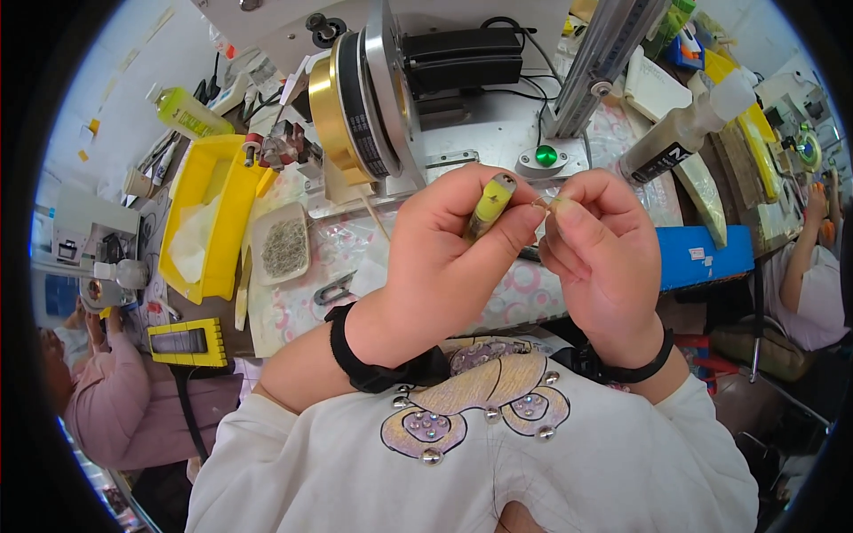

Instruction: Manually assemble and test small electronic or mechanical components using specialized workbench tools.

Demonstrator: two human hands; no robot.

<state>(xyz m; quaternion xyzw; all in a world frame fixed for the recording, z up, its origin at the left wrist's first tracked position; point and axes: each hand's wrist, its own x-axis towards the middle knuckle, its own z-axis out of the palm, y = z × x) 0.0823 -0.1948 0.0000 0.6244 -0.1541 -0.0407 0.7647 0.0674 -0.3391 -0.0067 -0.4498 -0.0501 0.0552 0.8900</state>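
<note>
My left hand [444, 249] is closed round a tool with a yellow-green handle [490, 210], whose grey end sticks up between thumb and fingers. Its thumb and fingertip also meet at a tiny, thin, gold-coloured piece [543, 205], too small to name. Facing it, my right hand [606, 253] is closed in a pinch at the same spot, its fingertips almost touching the left ones. What lies inside the right fingers is mostly hidden. Both hands are held above the bench, in front of a machine with a gold and black wheel [336, 115].
A green button [546, 156] sits on the machine base. To the left stand a yellow bin [171, 258] and a tray of small metal pieces [285, 247]. A blue box [702, 258] and a bottle [680, 133] are at right. Other people sit on both sides.
</note>
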